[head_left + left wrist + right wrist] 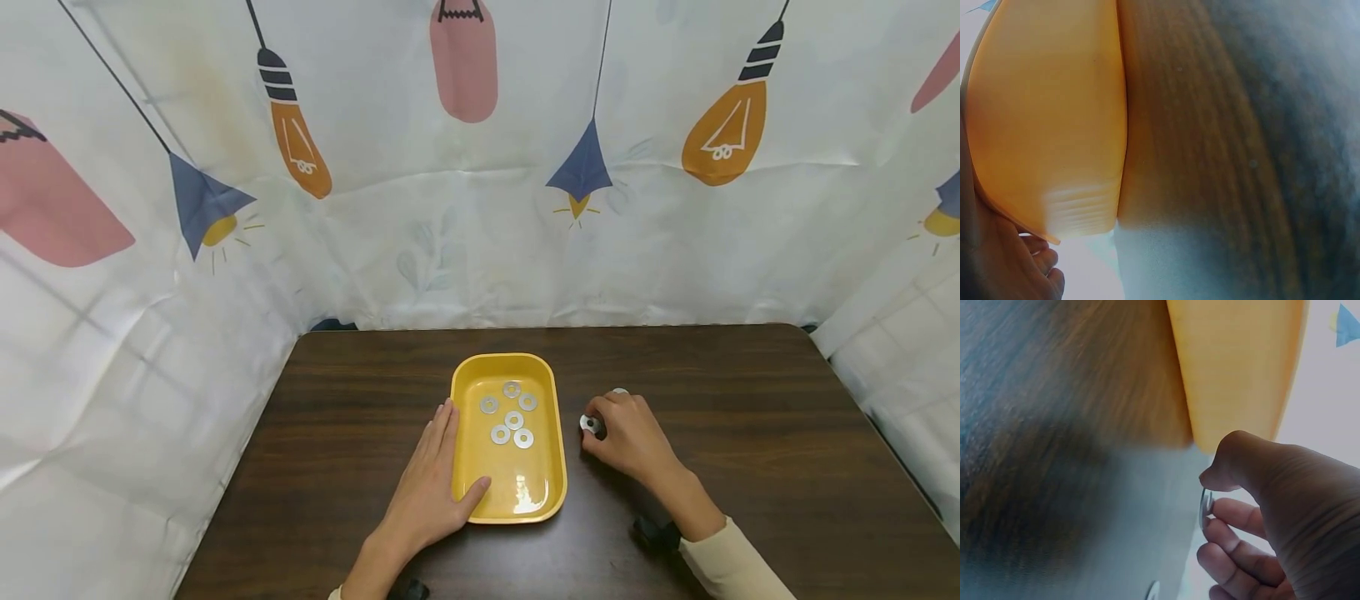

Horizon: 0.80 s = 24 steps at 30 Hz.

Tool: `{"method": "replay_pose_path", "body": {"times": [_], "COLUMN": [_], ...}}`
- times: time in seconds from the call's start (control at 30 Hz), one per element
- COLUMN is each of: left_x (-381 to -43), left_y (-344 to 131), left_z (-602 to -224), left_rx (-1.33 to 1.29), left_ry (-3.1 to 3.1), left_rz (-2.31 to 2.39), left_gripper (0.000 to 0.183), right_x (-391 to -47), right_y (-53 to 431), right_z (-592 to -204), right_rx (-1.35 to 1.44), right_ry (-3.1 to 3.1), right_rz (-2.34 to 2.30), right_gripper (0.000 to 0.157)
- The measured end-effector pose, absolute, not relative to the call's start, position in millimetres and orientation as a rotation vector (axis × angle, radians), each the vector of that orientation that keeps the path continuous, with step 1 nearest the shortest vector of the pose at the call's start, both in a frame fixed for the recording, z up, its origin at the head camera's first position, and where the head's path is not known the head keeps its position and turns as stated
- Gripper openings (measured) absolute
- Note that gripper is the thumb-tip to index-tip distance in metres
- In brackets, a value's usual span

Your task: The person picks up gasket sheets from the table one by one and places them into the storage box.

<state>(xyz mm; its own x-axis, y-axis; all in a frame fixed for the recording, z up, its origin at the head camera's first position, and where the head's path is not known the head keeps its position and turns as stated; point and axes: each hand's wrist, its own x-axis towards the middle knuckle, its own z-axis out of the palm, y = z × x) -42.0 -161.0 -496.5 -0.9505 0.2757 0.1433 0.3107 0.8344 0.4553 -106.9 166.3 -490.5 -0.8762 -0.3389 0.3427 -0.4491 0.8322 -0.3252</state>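
Observation:
A yellow tray (pixel 517 496) lies on the dark wooden table (pixel 337 417), with several flat metal washers (pixel 523 431) spread over its far half. My left hand (pixel 427 487) rests along the tray's left rim, fingers straight, the thumb over the near left corner. To the right of the tray, my right hand (pixel 630 437) pinches a washer (pixel 585 423) between thumb and fingertips. The right wrist view shows this held washer (pixel 1203 511) edge-on. Another washer (pixel 621 390) is partly hidden behind the right hand.
A white curtain (pixel 510 258) printed with lamps and bulbs hangs behind the table and along both sides. A black wrist device (pixel 655 533) sits at the right wrist. The table's far edge meets the curtain.

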Motion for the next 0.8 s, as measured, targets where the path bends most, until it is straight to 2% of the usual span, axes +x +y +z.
{"method": "replay_pose_path", "body": {"times": [0.8], "left_x": [-42.5], "left_y": [-160.3], "left_z": [-495.4], "left_rx": [-0.472], "left_ry": [-2.955], "left_rz": [-0.72], "left_gripper": [0.108], "right_x": [-95.0], "right_y": [157.7], "right_z": [-466.3], "right_rx": [0.608], "right_ry": [-2.736], "right_rz": [0.545], "right_gripper": [0.019]}}
